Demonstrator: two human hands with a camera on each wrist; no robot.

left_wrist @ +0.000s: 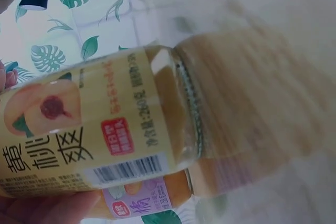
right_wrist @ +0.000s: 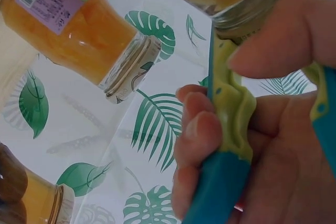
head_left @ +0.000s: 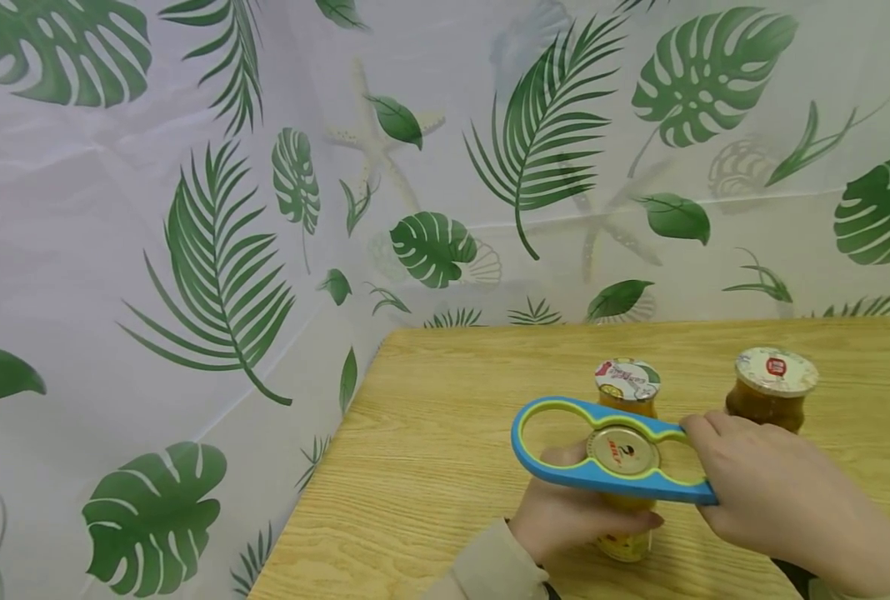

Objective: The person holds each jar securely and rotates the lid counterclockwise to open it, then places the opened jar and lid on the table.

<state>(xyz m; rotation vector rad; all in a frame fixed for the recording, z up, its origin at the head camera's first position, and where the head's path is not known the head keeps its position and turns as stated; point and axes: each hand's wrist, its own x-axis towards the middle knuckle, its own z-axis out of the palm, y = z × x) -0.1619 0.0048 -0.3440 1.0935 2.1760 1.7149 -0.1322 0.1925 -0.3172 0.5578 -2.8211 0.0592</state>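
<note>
A peach jar (left_wrist: pixel 105 124) with a yellow label stands upright in my left hand (head_left: pixel 572 512), fingers wrapped round its body. Around its gold lid (head_left: pixel 623 450) sits a blue jar opener (head_left: pixel 565 475) with a yellow-green lining; the lid shows in its middle hole. The opener's right end is held by my right hand (head_left: pixel 782 483), with fingers curled about the frame and the thumb over it, as the right wrist view shows. Behind the peach jar is an orange-filled jar (right_wrist: pixel 79 30) with a lilac label and patterned lid (head_left: pixel 627 380).
A darker jar (head_left: pixel 764 408) with a white lid and red mark stands beyond my right hand. All of this is on a wooden table (head_left: pixel 415 417). Leaf-patterned sheeting (head_left: pixel 430 125) hangs at its back and left edges.
</note>
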